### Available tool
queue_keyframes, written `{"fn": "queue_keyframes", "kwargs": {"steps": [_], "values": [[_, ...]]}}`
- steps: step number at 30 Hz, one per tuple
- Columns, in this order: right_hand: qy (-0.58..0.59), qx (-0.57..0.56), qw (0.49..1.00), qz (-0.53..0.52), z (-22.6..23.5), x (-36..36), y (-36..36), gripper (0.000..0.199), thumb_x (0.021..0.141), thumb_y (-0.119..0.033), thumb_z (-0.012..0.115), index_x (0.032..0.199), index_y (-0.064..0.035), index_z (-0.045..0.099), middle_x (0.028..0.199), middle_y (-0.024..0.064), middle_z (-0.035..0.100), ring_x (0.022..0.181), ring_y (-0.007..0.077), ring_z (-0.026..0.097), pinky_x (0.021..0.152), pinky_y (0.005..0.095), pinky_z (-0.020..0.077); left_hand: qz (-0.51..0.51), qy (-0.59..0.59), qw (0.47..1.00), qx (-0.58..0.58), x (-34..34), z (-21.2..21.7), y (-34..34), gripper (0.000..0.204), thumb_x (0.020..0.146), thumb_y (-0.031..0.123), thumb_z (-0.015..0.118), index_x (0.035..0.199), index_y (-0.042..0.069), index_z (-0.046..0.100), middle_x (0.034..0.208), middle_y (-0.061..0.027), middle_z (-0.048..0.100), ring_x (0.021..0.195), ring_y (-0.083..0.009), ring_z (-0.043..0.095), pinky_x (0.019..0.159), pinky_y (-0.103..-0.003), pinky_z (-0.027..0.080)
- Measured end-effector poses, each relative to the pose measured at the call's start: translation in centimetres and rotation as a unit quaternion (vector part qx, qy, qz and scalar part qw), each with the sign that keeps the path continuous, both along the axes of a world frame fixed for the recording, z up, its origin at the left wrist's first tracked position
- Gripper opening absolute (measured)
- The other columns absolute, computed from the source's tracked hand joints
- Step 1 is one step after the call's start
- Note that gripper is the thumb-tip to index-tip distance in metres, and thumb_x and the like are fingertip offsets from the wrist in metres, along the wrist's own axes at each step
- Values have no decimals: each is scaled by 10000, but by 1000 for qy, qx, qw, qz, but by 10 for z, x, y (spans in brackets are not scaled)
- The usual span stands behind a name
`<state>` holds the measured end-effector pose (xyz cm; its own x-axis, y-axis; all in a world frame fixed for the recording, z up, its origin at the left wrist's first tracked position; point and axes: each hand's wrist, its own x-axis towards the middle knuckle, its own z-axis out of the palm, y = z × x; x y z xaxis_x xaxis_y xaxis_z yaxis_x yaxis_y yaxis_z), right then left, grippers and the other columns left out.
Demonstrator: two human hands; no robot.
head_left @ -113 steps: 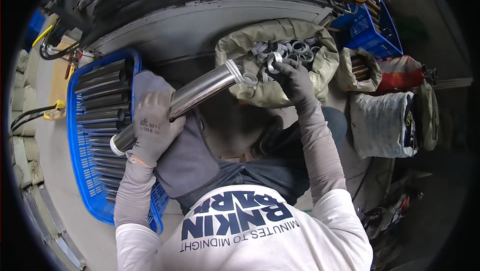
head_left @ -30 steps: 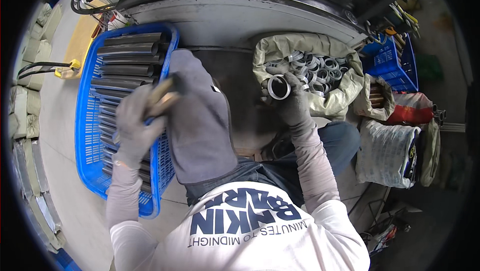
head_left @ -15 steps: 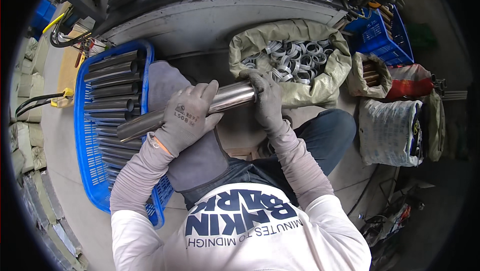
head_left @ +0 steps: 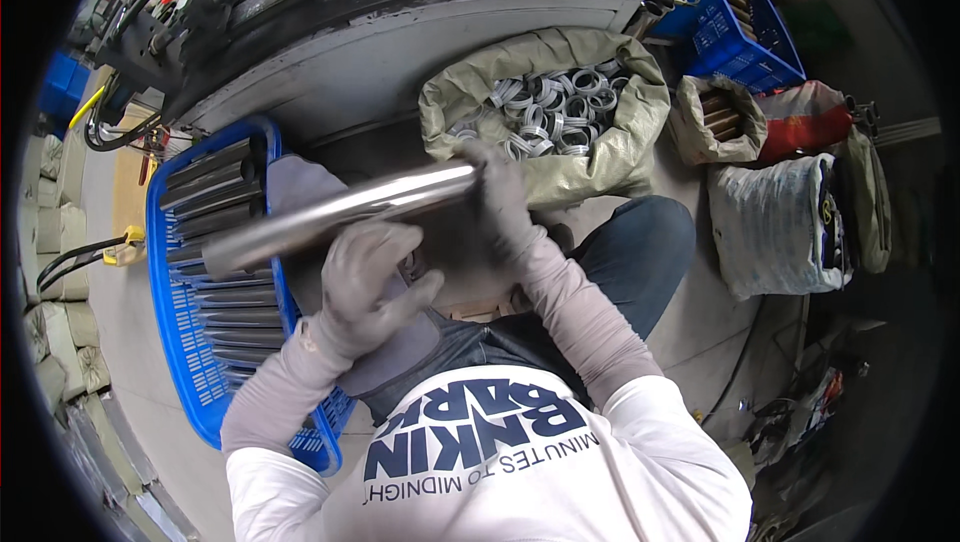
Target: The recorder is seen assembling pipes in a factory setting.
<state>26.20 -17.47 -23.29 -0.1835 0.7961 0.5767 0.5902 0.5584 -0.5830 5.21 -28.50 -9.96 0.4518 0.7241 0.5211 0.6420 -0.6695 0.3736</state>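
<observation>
A shiny metal tube (head_left: 340, 214) slants across in front of me, its left end over the blue basket, blurred by motion. My right hand (head_left: 498, 200), in a grey glove, is closed round the tube's right end. Just below the tube, my gloved left hand (head_left: 368, 287) has its fingers apart and holds nothing; whether it touches the tube I cannot tell. At my left stands the blue plastic basket (head_left: 163, 317), with several dark metal tubes (head_left: 240, 299) lying in it. Beyond my right hand, an open woven sack (head_left: 637, 164) holds many metal rings (head_left: 560, 112).
A grey cloth (head_left: 395, 367) covers my left thigh. A machine bench (head_left: 400, 22) runs along the far side. To the right are a small sack of tubes (head_left: 722, 120), a blue crate (head_left: 745, 57), a red and white sack (head_left: 805, 122) and a white bag (head_left: 765, 227).
My left hand has let go of the tube and dropped below it, fingers opening. The tube, still in my right hand, has shifted left. The view has moved slightly.
</observation>
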Motion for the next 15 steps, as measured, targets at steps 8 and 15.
{"fn": "queue_keyframes", "kwargs": {"steps": [8, 15], "values": [[70, 9, 995, 68, 30, 17, 25, 458, 923, -142, 724, 1353, -13, 636, 1217, 160, 727, 1063, 274, 718, 1004, 375, 558, -69, -548, 814, -178, -44, -6, 45, 655, 1138, 323, 290, 1679, -37, 206, 1713, -184, 347, 1614, -309, 281, 1362, -479, 174], [-234, -201, 951, 23, -25, 80, 94, 632, 880, -216, 787, 1468, -83, 596, 1396, 148, 675, 1363, 335, 587, 1146, 425, 463, 213, -299, 917, -158, -33, 133, 53, 396, 977, 130, 754, 1299, -87, 674, 1354, -164, 661, 1168, -216, 686, 958, -357, 564]]}}
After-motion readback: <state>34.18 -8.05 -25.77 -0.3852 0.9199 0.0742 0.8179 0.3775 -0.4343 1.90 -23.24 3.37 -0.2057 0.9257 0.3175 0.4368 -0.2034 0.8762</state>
